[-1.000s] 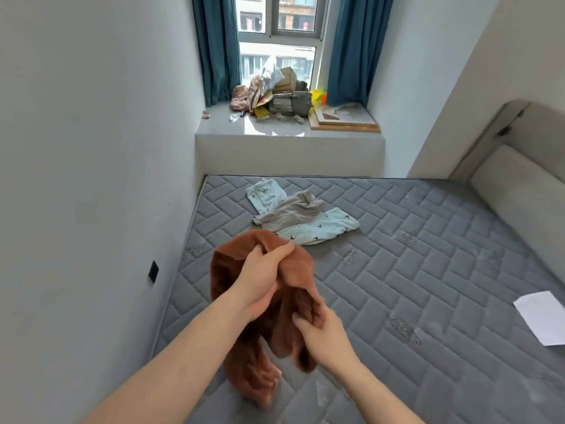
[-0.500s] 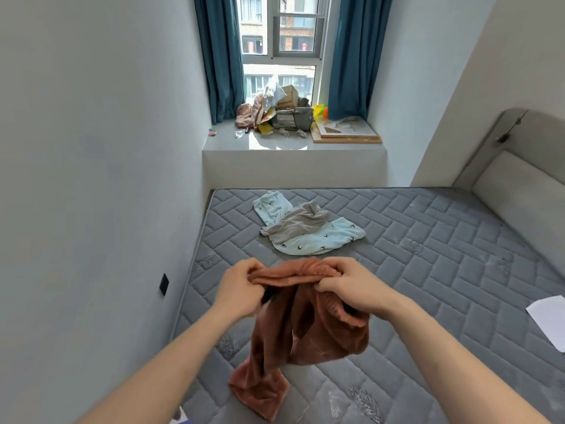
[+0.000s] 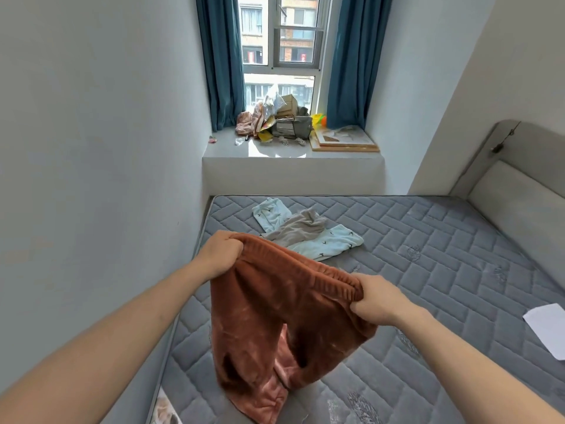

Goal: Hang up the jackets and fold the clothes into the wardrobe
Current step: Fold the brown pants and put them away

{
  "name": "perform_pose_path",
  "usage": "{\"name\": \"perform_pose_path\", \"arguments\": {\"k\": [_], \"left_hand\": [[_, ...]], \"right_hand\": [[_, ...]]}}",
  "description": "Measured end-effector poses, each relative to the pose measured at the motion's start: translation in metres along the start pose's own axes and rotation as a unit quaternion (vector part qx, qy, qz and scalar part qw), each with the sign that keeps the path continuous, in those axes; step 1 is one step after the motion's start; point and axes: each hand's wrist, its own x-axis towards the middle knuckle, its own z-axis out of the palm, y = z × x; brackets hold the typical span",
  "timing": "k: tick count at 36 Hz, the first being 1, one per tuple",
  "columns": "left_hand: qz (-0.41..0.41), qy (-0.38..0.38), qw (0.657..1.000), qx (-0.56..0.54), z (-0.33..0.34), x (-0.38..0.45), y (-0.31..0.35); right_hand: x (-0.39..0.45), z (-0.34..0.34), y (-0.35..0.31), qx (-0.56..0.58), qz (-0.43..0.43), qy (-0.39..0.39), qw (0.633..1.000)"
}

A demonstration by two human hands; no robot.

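Your left hand (image 3: 220, 255) has its fingers curled tight round the left end of the waistband of the brown trousers (image 3: 275, 325). The trousers hang below your fingers, legs trailing onto the grey mattress (image 3: 428, 270). Your right hand (image 3: 377, 301) pinches the waistband's right end, fingers folded over it. Beyond your fingers lie pale clothes (image 3: 308, 234); right of them, white paper (image 3: 547, 328).
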Motion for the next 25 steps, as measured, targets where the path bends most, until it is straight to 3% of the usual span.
{"name": "perform_pose_path", "arguments": {"k": [5, 9, 15, 21, 25], "left_hand": [[-0.015, -0.038, 0.999, 0.026, -0.009, 0.002, -0.003], [-0.002, -0.124, 0.988, 0.094, -0.014, 0.001, -0.027], [-0.018, -0.214, 0.973, 0.089, -0.019, -0.005, -0.031], [-0.042, -0.18, 0.983, 0.018, -0.021, 0.008, -0.021], [-0.11, -0.191, 0.975, -0.009, -0.026, 0.027, -0.014]], "right_hand": [[0.004, -0.002, 0.011, 0.055, 0.032, 0.031, 0.997], [0.003, -0.01, 0.018, 0.153, 0.067, -0.015, 0.986], [0.001, -0.03, 0.014, 0.187, 0.024, -0.061, 0.98], [0.017, -0.048, 0.009, 0.202, 0.021, -0.029, 0.979], [0.031, -0.06, 0.014, 0.151, 0.055, -0.002, 0.987]]}}
